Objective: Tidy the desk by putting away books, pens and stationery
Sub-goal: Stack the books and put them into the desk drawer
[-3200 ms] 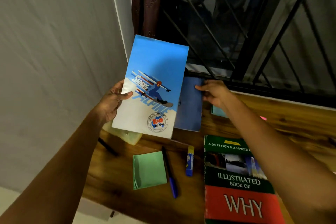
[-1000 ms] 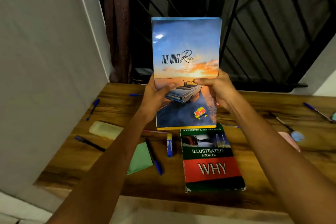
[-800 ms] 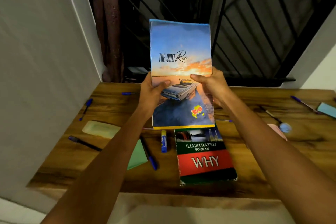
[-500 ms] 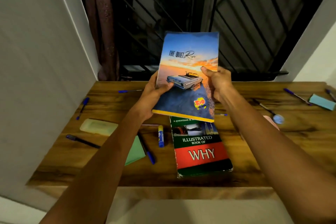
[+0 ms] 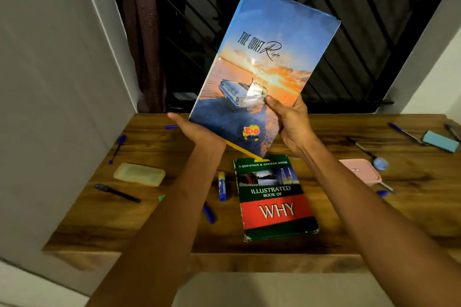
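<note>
I hold a stack of thin notebooks (image 5: 264,62), topped by a sunset cover reading "The Quiet Ride", tilted to the right above the wooden desk (image 5: 374,219). My right hand (image 5: 290,122) grips its lower right edge with the thumb on the cover. My left hand (image 5: 197,131) supports its lower left corner from beneath, palm up. Directly below lies the green and red "Illustrated Book of Why" (image 5: 274,197). Left of that book lie a blue glue stick (image 5: 222,185) and a blue pen (image 5: 208,213), partly hidden by my left forearm.
On the left lie a yellowish case (image 5: 139,174), a black pen (image 5: 117,192) and a blue pen (image 5: 117,147). On the right are a pink pouch (image 5: 359,171), several pens and a teal eraser (image 5: 440,141). A barred window is behind the desk, a wall on the left.
The notebooks have been raised and tipped to the right. My left hand has slid from the cover's side to under the lower left corner. The view has shifted slightly.
</note>
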Action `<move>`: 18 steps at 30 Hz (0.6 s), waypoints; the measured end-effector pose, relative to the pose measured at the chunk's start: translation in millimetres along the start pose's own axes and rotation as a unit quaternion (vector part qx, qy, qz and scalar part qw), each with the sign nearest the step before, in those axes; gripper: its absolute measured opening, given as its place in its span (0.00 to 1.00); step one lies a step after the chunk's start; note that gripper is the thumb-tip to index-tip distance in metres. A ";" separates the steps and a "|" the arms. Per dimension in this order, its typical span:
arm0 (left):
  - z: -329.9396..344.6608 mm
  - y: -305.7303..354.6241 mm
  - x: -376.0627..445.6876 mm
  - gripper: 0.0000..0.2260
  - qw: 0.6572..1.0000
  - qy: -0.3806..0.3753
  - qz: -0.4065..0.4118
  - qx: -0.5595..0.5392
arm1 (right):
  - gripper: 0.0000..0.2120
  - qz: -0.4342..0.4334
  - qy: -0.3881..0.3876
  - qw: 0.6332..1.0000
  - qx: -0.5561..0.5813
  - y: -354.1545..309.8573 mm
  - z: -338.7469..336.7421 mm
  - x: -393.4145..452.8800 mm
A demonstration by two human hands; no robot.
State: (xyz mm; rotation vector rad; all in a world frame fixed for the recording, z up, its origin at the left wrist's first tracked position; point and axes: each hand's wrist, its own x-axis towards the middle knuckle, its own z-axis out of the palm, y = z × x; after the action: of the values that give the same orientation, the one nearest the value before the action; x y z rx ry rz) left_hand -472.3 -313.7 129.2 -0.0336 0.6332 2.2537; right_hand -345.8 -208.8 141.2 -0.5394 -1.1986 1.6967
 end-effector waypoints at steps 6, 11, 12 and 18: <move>-9.0 34.0 13.5 0.30 0.965 -0.130 0.028 0.226 | 0.13 -0.019 -0.018 0.999 -0.030 -20.2 -5.7 6.7; -0.6 33.9 3.8 0.09 0.876 -0.179 0.056 0.445 | 0.11 0.003 -0.065 0.988 -0.143 -23.8 -5.3 3.0; -4.4 30.6 4.0 0.10 0.879 -0.161 0.066 0.444 | 0.07 0.023 -0.061 0.986 -0.153 -21.0 -4.2 2.6; -30.4 27.0 7.0 0.12 0.896 -0.107 0.079 0.424 | 0.33 0.254 0.047 0.885 -0.387 9.3 -41.0 -2.3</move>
State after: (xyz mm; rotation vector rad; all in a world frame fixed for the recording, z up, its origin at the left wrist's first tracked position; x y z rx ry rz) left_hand -501.1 -338.1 112.7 0.7062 1.4754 1.9018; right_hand -317.2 -192.1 115.2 -1.5175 -1.7619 1.5107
